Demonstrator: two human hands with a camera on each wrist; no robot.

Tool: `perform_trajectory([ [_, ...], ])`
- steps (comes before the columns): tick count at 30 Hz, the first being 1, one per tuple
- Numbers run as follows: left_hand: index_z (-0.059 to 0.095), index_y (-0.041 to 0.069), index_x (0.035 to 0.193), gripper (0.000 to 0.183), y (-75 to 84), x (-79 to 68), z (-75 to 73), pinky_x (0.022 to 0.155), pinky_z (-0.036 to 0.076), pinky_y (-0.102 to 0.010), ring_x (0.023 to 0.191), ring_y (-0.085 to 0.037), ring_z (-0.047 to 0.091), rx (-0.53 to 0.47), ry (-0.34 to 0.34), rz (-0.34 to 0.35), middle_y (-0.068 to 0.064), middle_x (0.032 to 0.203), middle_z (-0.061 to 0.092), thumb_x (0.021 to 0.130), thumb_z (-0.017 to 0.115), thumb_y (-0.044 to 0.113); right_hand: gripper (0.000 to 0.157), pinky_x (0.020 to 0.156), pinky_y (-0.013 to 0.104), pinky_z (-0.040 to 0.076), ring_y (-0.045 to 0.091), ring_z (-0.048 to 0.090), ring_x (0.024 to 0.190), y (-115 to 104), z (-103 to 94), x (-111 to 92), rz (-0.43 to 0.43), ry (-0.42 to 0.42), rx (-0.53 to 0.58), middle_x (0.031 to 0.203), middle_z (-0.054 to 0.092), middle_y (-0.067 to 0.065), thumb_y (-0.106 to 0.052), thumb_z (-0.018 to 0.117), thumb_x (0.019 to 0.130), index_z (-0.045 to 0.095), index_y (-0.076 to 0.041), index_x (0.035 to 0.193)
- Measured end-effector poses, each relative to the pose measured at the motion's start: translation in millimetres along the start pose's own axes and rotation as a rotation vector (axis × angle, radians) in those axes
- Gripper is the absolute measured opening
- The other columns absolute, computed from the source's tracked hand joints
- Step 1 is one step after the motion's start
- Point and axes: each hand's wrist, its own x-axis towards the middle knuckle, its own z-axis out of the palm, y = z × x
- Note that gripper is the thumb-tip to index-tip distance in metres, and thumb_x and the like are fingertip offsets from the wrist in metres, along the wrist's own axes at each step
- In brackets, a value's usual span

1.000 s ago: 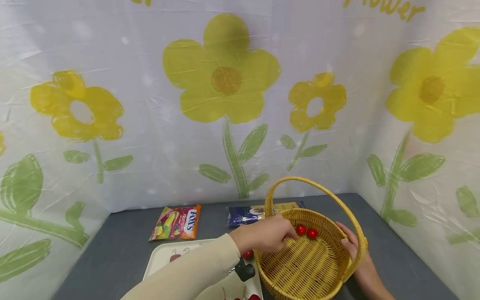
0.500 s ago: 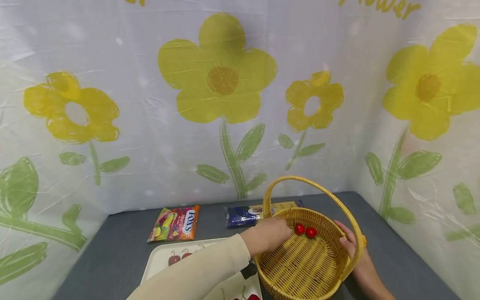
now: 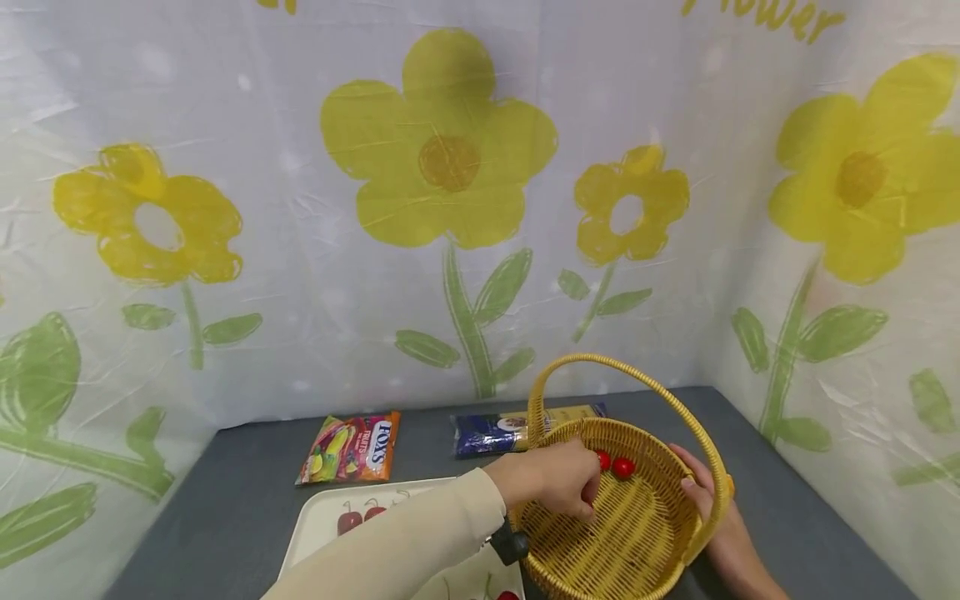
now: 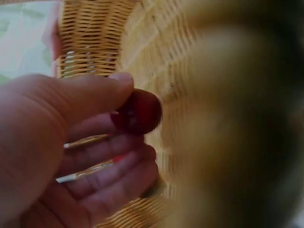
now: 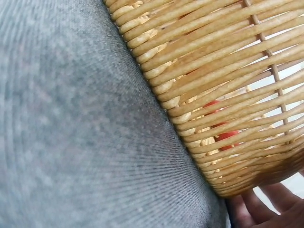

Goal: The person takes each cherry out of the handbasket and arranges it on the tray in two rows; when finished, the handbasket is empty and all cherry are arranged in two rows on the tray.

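Observation:
My left hand [image 3: 551,479] reaches over the left rim into a yellow wicker basket [image 3: 618,542]. In the left wrist view its thumb and forefinger pinch a dark red cherry tomato [image 4: 146,111], with the other fingers loosely curled below. Two more cherry tomatoes [image 3: 623,468] lie inside against the basket's far side, one partly covered by the left hand. On the right, my right hand [image 3: 723,521] holds the basket's rim, its thumb on the edge and fingers outside. The right wrist view shows the woven wall [image 5: 228,71] close up, with red showing through the gaps.
A cream tray [image 3: 300,533] with cherry pictures lies left of the basket, partly under the left sleeve. Behind stand a Fox's candy bag [image 3: 351,448] and a blue and gold packet [image 3: 483,435]. The basket's tall handle [image 3: 637,379] arches above it.
My left hand drew back toward the basket's left wall, then moved right and deeper in, now overlapping one tomato. The right hand and the basket have stayed in place.

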Motion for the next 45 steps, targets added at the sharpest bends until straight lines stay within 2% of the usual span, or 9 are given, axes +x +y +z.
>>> perform_trajectory([
  [5,0.084,0.020,0.083,0.020,-0.9,-2.7,6.3,0.067,0.053,-0.017,0.078,-0.004,0.064,0.015,-0.064,-0.060,0.013,0.078,0.074,0.098,0.086,0.032,0.057,0.095,0.016,0.055,-0.019,0.053,0.122,-2,1.3,-2,-0.015,-0.019,0.029,0.176,0.033,0.020,-0.038,0.031,0.122,0.025,-0.018,0.175],
  [7,0.086,0.019,0.093,0.014,-3.5,-3.5,6.7,0.072,0.053,-0.017,0.085,-0.004,0.064,0.004,-0.062,-0.062,0.012,0.088,0.076,0.097,0.086,0.032,0.058,0.095,0.015,0.054,-0.019,0.053,0.123,-3,1.8,-2,-0.027,-0.017,0.027,0.176,0.033,0.019,-0.040,0.032,0.122,0.025,-0.019,0.175],
  [13,0.085,0.020,0.121,0.026,-12.5,-4.3,10.4,0.092,0.053,-0.014,0.103,0.001,0.069,-0.049,-0.047,0.031,0.013,0.114,0.080,0.097,0.085,0.012,0.058,0.097,0.013,0.052,-0.020,0.052,0.124,-3,2.2,0,-0.053,-0.017,0.031,0.174,0.035,0.019,-0.039,0.031,0.122,0.025,-0.017,0.175],
  [17,0.088,0.023,0.111,0.019,-13.2,-5.9,12.9,0.094,0.047,-0.014,0.094,0.004,0.066,-0.020,-0.038,0.060,0.017,0.102,0.080,0.096,0.085,0.012,0.058,0.098,0.011,0.050,-0.021,0.050,0.126,-3,2.9,0,-0.068,-0.018,0.026,0.174,0.036,0.018,-0.040,0.031,0.122,0.025,-0.017,0.175],
  [19,0.088,0.022,0.108,0.015,-13.3,-7.0,14.0,0.089,0.049,-0.013,0.087,0.006,0.065,-0.028,-0.021,0.059,0.017,0.098,0.079,0.096,0.086,0.015,0.059,0.098,0.011,0.050,-0.021,0.050,0.126,-3,3.1,0,-0.071,-0.021,0.027,0.174,0.036,0.018,-0.040,0.031,0.122,0.025,-0.017,0.175],
  [24,0.087,0.018,0.107,0.010,-14.1,-11.5,16.4,0.080,0.051,-0.011,0.079,0.009,0.062,-0.121,0.060,0.077,0.014,0.093,0.079,0.097,0.085,0.018,0.058,0.097,0.007,0.046,-0.024,0.046,0.125,-2,3.4,-1,-0.063,-0.018,0.002,0.176,0.034,0.018,-0.042,0.032,0.122,0.026,-0.019,0.175],
  [31,0.086,0.016,0.114,0.015,-10.6,-29.2,18.9,0.077,0.054,-0.006,0.083,0.013,0.067,-0.279,0.217,0.159,0.013,0.101,0.081,0.100,0.080,0.015,0.059,0.097,0.008,0.048,-0.024,0.046,0.124,-3,4.2,-2,-0.046,-0.019,0.001,0.177,0.033,0.018,-0.043,0.032,0.122,0.025,-0.020,0.175],
  [38,0.085,0.013,0.112,0.013,-4.0,-64.2,22.9,0.083,0.060,-0.012,0.088,0.010,0.071,-0.598,0.350,0.082,0.009,0.110,0.079,0.101,0.078,0.015,0.060,0.096,0.013,0.052,-0.022,0.050,0.123,-3,3.1,-4,-0.054,-0.017,0.011,0.175,0.034,0.019,-0.043,0.032,0.121,0.026,-0.018,0.175],
  [45,0.086,0.015,0.109,0.016,0.1,-110.0,26.1,0.084,0.065,-0.021,0.101,-0.001,0.073,-0.775,0.564,0.060,-0.007,0.117,0.080,0.102,0.074,0.006,0.059,0.095,0.015,0.054,-0.017,0.054,0.123,0,0.7,-4,-0.052,-0.015,0.033,0.174,0.035,0.020,-0.040,0.031,0.122,0.025,-0.015,0.175],
])
